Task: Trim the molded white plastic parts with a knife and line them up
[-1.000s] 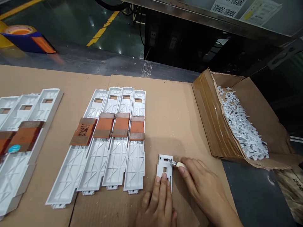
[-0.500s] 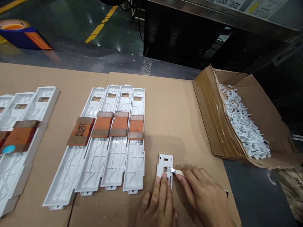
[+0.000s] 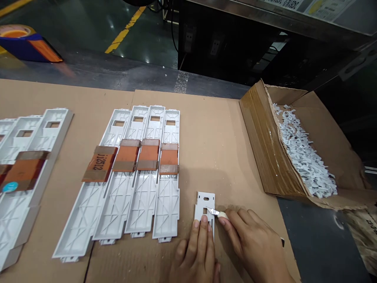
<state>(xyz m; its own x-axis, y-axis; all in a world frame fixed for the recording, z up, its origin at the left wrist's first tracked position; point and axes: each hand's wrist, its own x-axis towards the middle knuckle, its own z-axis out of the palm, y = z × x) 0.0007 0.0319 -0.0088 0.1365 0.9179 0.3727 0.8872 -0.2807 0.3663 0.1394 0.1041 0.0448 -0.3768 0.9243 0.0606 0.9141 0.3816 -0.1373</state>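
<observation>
Nearest, the left hand (image 3: 196,251) sits at the bottom of the view, its fingers slightly spread, with the fingertips (image 3: 204,221) pressing on the lower end of a small white plastic plate (image 3: 203,200). The thumb is out of sight, so I can't tell whether that hand actually grips the plate or only pins it down. The right hand (image 3: 253,247) is closed in a pinch around the cream handle of a craft knife (image 3: 223,215), with the blade resting at the edge of the plate's square window.

A second ago the blade was up by the oval slot; now it sits lower, by the window. The whole view has also shifted slightly.

The plate lies flat on a cardboard-covered surface (image 3: 206,118), just right of four long white plastic trays (image 3: 144,204) set side by side. Orange-brown tape strips (image 3: 149,155) cross them. More taped trays (image 3: 35,184) lie further left. To the right, an open cardboard box (image 3: 259,145) lies tilted, heaped with small white plastic pieces (image 3: 303,157). Beyond the surface, a roll of tape (image 3: 17,35) sits on the far left, and a yellow floor line (image 3: 125,33) runs across the dark floor.
</observation>
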